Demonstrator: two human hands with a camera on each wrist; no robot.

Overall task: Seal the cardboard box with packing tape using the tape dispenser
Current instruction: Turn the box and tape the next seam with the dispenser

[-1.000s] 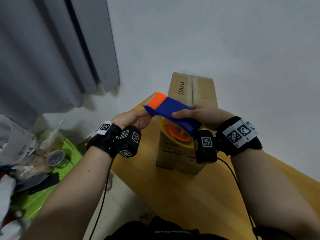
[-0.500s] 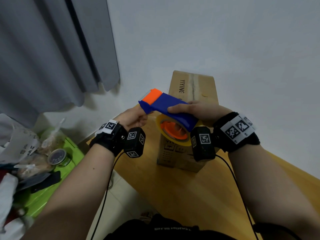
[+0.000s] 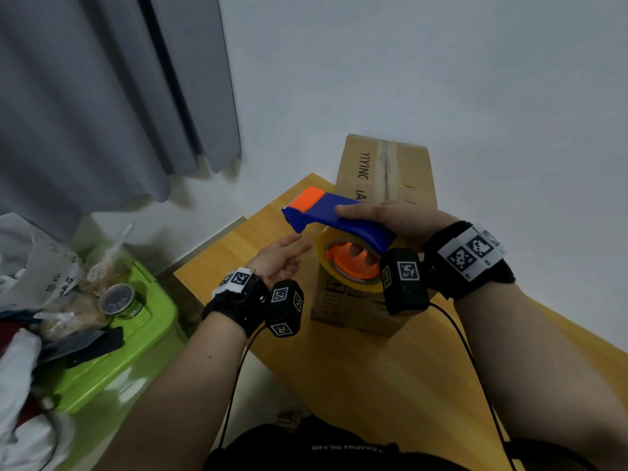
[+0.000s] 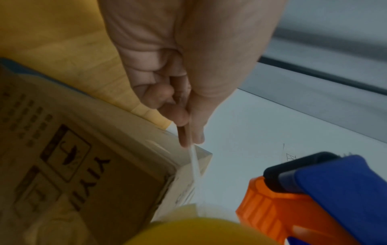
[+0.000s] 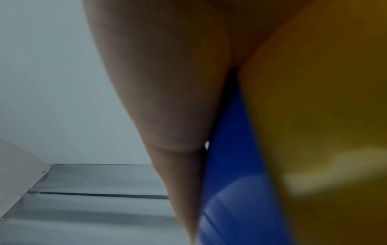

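Observation:
The cardboard box [image 3: 384, 171] stands on the wooden table [image 3: 373, 385] against the wall, a taped seam along its top. Above its near end my right hand [image 3: 390, 215] grips the blue and orange tape dispenser [image 3: 343, 215], thumb on the blue cover, with the yellow tape roll [image 3: 323, 256] below. My left hand [image 3: 285, 253] sits just below the dispenser's nose. In the left wrist view its thumb and finger [image 4: 189, 140] pinch a thin clear strip of tape [image 4: 193, 159] that runs toward the roll [image 4: 199, 232], beside the box [image 4: 83, 149] corner. The right wrist view shows only thumb [image 5: 167, 82], blue cover [image 5: 230, 165] and roll [image 5: 324, 99].
A green bin [image 3: 136, 334] heaped with bags, papers and a small tin stands on the floor to the left of the table. A grey curtain [image 3: 102, 96] hangs at the upper left. The white wall runs close behind the box.
My left hand has come off the dispenser's front end and dropped a little below it. The right hand still holds the dispenser over the box's near end.

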